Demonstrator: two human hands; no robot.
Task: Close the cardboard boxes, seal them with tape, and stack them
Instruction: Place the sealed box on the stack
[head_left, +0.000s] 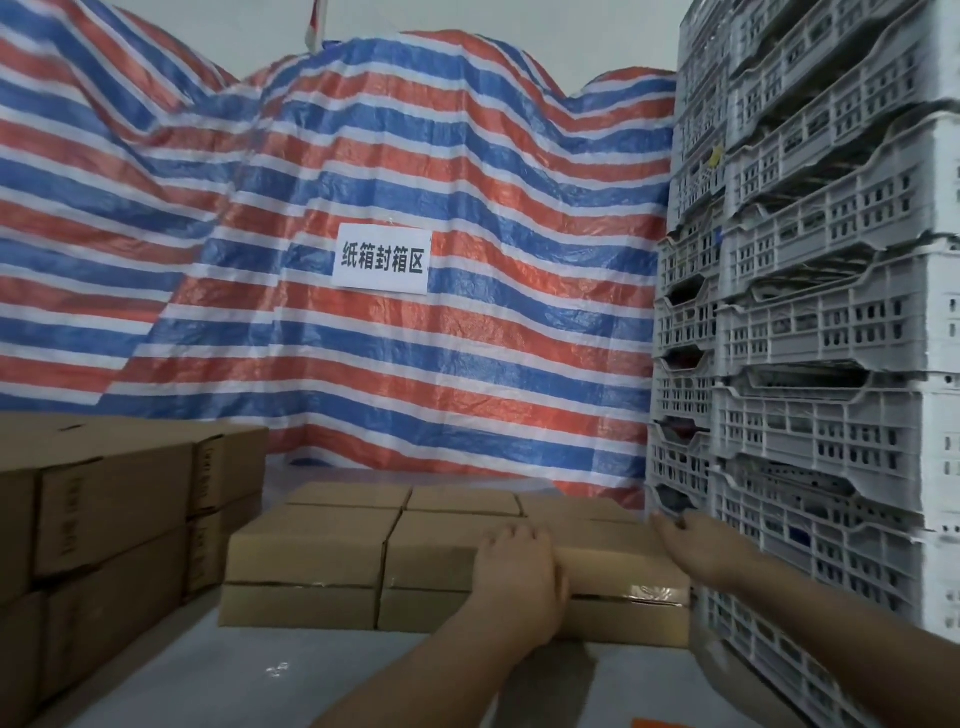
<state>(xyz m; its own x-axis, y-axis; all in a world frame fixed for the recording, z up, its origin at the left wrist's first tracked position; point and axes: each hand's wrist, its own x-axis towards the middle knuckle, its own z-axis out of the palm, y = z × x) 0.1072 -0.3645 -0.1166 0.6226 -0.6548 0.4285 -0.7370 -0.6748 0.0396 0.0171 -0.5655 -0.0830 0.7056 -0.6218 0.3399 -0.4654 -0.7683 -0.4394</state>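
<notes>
**Head cam: both hands on the front-right box of the stack**

Head view, looking forward and down. Low two-layer block of sealed cardboard boxes (311, 551) sits on the grey floor (208, 675), just in front of the red-white-blue striped tarp (467, 338).

- Left hand (519, 571): fingers loosely curved, lying on the top left end of the front-right box (618, 564). Palm down, not pinching.
- Right hand (701, 545): fingers straight and together, flat against the box's right end, squeezed between it and the grey plastic crates (810, 312).
- That box lies on the upper layer, shiny clear tape (657, 594) visible along its front lower edge.
- Taller stack of larger cardboard cartons (104, 499) at left, apart from the low block.
- White paper sign (383, 258) with printed characters hangs on the tarp.
- Crates stacked high along the right side.
</notes>
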